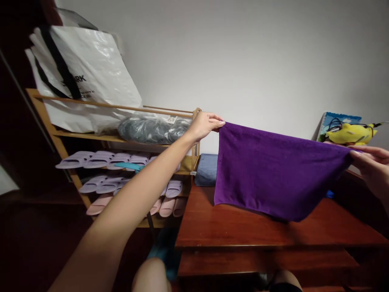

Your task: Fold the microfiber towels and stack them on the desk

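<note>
A purple towel (273, 170) hangs stretched out over a reddish-brown wooden desk (206, 227). My left hand (205, 123) pinches its upper left corner between thumb and fingers. At the right edge of the view, my right hand (372, 162) grips the upper right corner; part of that hand is cut off by the frame. The towel's top edge slopes down slightly to the right, and its lower edge hangs loose just above or against the desk; I cannot tell which.
A wooden shoe rack (63, 152) stands left, with several lilac slippers (100, 158) and pink slippers (167, 207). On it are a white bag (100, 61) and a plastic-wrapped grey bundle (152, 129). Folded blue cloth (206, 170) and a yellow plush toy (349, 133) sit on the desk.
</note>
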{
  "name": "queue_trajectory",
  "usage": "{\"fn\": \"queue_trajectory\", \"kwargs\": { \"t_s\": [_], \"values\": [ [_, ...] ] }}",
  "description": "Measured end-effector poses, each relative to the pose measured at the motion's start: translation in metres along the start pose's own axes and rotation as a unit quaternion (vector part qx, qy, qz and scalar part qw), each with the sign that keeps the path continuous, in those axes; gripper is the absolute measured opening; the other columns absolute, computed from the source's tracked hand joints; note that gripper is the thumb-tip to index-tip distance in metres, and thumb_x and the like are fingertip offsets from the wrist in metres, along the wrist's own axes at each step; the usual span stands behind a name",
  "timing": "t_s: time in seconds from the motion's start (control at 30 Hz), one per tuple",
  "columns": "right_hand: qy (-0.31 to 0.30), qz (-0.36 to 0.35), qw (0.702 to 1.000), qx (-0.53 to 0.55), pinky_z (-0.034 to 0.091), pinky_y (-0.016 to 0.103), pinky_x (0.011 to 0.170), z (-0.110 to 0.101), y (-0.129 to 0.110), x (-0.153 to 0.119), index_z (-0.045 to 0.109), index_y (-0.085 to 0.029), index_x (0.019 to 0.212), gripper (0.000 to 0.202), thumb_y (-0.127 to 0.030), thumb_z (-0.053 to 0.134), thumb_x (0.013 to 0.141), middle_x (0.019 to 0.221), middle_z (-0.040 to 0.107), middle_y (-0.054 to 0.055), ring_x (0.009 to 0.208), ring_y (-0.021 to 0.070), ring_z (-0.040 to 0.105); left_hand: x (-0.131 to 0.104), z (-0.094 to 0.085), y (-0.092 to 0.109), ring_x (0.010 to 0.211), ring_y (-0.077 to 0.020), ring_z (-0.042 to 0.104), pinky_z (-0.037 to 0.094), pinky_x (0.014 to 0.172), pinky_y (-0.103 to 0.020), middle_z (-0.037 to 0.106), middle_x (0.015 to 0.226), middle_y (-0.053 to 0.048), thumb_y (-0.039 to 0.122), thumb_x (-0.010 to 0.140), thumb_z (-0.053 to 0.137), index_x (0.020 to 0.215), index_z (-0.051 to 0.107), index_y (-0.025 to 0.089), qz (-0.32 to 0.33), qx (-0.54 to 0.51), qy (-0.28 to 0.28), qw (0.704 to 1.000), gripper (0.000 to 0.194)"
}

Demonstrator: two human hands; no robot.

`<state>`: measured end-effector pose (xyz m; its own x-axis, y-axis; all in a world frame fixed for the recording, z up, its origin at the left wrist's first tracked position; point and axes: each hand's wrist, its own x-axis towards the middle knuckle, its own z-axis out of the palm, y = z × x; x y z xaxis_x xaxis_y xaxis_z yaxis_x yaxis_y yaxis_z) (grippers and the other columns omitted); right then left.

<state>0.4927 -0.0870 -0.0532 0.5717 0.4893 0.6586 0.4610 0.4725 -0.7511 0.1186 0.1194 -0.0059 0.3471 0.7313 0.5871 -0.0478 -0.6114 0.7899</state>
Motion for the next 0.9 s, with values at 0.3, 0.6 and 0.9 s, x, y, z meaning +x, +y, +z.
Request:
{"fn": "queue_trajectory", "kwargs": {
  "t_s": [0.3, 0.6, 0.9],
  "values": [
    [-0.028, 0.049, 0.997, 0.057, 0.057, 0.017, 0.071, 0.023, 0.015, 0.021, 0.07, -0.015, 0.103, 0.061, -0.032, 0.087, 0.047, 0.089, 0.07, 0.007, 0.069, 0.0109, 0.065, -0.001, -0.029, 0.0, 0.058, -0.011, 0.06, 0.047, 0.062, -0.024, 0.066, 0.061, -0.001, 0.008, 0.069, 0.072, 0.077, 0.069, 0.009, 0.031, 0.083, 0.025, 0.996, 0.008],
    [0.014, 0.019, 0.988, 0.152, 0.059, 0.026, 0.071, 0.046, 0.033, 0.024, 0.071, -0.01, 0.088, 0.039, -0.03, 0.084, 0.056, 0.074, 0.069, 0.005, 0.064, 0.0123, 0.064, 0.003, -0.042, -0.015, 0.061, -0.0128, 0.063, 0.05, 0.066, -0.027, 0.068, 0.064, -0.003, 0.012, 0.066, 0.076, 0.078, 0.07, 0.01, 0.007, 0.039, 0.041, 0.998, 0.014],
    [-0.035, 0.055, 0.996, 0.062, 0.056, 0.02, 0.072, 0.062, 0.037, 0.011, 0.071, -0.013, 0.099, 0.05, -0.033, 0.083, 0.055, 0.085, 0.071, 0.006, 0.071, 0.0113, 0.065, 0.003, -0.056, -0.019, 0.057, -0.0118, 0.06, 0.046, 0.061, -0.024, 0.066, 0.061, -0.001, 0.011, 0.06, 0.076, 0.071, 0.07, 0.012, -0.027, 0.07, 0.045, 0.996, 0.012]
  ]
}}
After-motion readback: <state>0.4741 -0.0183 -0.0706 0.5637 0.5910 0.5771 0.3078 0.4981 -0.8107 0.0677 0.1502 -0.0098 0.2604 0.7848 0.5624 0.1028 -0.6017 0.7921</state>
